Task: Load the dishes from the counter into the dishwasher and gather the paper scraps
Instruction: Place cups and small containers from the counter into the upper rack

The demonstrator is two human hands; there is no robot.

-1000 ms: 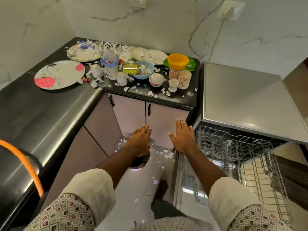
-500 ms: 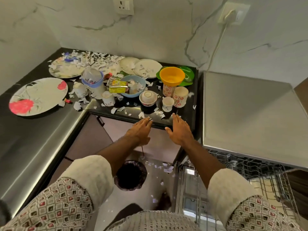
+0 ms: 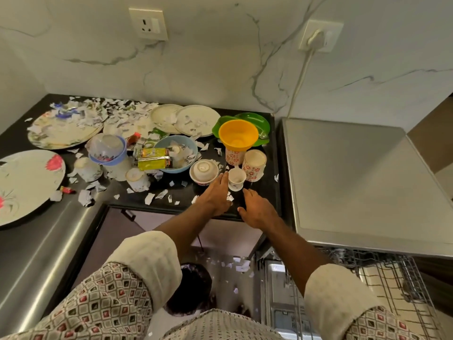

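A small white cup (image 3: pixel 236 178) stands near the front edge of the black counter (image 3: pixel 270 190). My left hand (image 3: pixel 215 196) lies flat with its fingertips touching the cup's left side. My right hand (image 3: pixel 256 208) rests open just below and right of the cup, holding nothing. Around the cup stand a white bowl (image 3: pixel 204 171), two red-patterned cups (image 3: pixel 253 165), an orange bowl (image 3: pixel 237 134) and a blue bowl (image 3: pixel 177 153). Paper scraps (image 3: pixel 152 197) litter the counter. The dishwasher rack (image 3: pixel 392 285) is pulled out at lower right.
Plates (image 3: pixel 196 120) and a floral plate (image 3: pixel 27 185) lie at the back and left. A green plate (image 3: pixel 255 121) sits behind the orange bowl. The dishwasher's steel top (image 3: pixel 355 182) is on the right. A dark bin (image 3: pixel 190 288) and scraps are on the floor.
Both hands have risen from in front of the cabinet doors to the counter and reached forward to the small white cup. The camera has tilted up toward the counter.
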